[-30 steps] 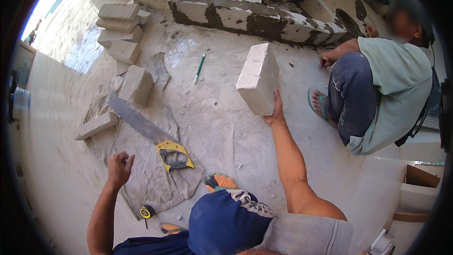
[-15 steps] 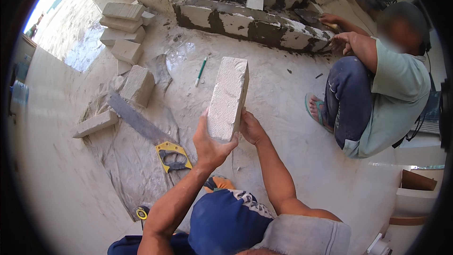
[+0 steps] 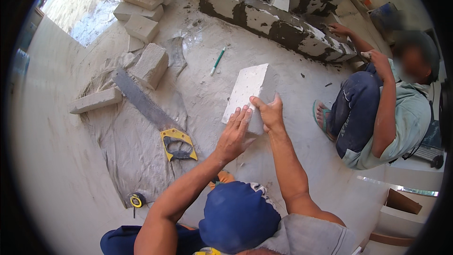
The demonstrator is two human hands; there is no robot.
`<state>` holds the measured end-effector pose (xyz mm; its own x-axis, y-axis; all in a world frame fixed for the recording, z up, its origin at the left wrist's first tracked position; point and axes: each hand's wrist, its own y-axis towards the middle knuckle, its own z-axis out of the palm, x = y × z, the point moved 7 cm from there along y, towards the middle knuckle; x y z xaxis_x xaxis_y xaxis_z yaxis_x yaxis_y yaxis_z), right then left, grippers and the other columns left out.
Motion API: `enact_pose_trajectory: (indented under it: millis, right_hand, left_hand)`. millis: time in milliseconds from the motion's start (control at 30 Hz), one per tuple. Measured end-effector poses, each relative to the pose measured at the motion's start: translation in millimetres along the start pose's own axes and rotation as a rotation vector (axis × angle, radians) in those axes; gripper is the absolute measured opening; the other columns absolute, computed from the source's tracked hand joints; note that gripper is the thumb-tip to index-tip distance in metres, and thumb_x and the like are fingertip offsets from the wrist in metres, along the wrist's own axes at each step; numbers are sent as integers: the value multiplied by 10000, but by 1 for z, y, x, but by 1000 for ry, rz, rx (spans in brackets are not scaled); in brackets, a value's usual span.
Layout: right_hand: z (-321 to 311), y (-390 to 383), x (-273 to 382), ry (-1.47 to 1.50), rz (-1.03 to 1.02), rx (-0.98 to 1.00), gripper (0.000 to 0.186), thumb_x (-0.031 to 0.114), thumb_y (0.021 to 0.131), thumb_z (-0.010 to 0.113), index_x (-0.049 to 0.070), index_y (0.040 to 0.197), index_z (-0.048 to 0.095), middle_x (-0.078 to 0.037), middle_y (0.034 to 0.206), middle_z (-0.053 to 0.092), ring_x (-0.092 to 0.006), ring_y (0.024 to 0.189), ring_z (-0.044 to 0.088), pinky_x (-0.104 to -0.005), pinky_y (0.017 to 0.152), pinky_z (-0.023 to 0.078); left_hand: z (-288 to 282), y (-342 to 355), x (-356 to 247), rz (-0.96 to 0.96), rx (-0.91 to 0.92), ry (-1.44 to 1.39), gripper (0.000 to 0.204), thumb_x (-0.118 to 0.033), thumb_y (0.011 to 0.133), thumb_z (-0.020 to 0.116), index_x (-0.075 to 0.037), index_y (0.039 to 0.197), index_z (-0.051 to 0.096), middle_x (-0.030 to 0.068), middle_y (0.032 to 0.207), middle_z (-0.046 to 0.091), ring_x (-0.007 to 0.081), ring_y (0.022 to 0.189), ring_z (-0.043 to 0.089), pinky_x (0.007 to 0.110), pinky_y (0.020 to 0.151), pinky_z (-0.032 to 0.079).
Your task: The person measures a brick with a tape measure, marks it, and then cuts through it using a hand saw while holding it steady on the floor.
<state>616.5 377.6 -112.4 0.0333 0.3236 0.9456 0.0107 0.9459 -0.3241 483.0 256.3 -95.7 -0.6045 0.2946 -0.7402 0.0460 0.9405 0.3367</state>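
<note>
A whitish, pitted building block (image 3: pixel 246 85) is held up over the floor, tilted. My right hand (image 3: pixel 271 113) grips its right side, thumb over the edge of the pale broad face and fingers mostly hidden behind. The fingers of my left hand (image 3: pixel 231 138) lie straight and flat against the lower part of that face, with the thumb apart. Left of the block, a handsaw (image 3: pixel 144 101) with a yellow and black handle rests on a dusty sheet (image 3: pixel 122 160). A green pencil-like stick (image 3: pixel 217 61) lies on the floor beyond.
Several loose blocks (image 3: pixel 141 12) are piled at the far left; a thick block (image 3: pixel 152 66) and a slim one (image 3: pixel 96 100) lie nearer. A low mortared block wall (image 3: pixel 264 21) runs across the back. A co-worker (image 3: pixel 396 113) squats at right. A tape measure (image 3: pixel 137 200) lies lower left.
The block has turned and tilted, showing a different face. My left hand has gone from gripping its lower end to lying flat on it; my right thumb has come over its edge.
</note>
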Motion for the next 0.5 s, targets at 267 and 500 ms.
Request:
enact_pose_trajectory:
  millis: [267, 500]
  right_hand:
    - [-107, 147, 64, -838, -92, -293, 839, 271, 703, 945, -126, 1356, 600, -295, 1310, 715, -377, 1185, 735, -422, 1014, 592]
    - [-126, 206, 72, -772, -94, -236, 777, 250, 732, 930, -117, 1346, 627, -240, 1214, 749, -324, 1001, 773, -431, 895, 619]
  left_hand:
    - [-57, -42, 56, 2, 595, 85, 254, -291, 1002, 736, -53, 1087, 763, 171, 907, 779, 386, 839, 762, 486, 740, 604]
    - [-193, -76, 122, -49, 686, 334, 175, -218, 986, 728, -55, 947, 677, 159, 843, 735, 390, 794, 734, 503, 733, 586]
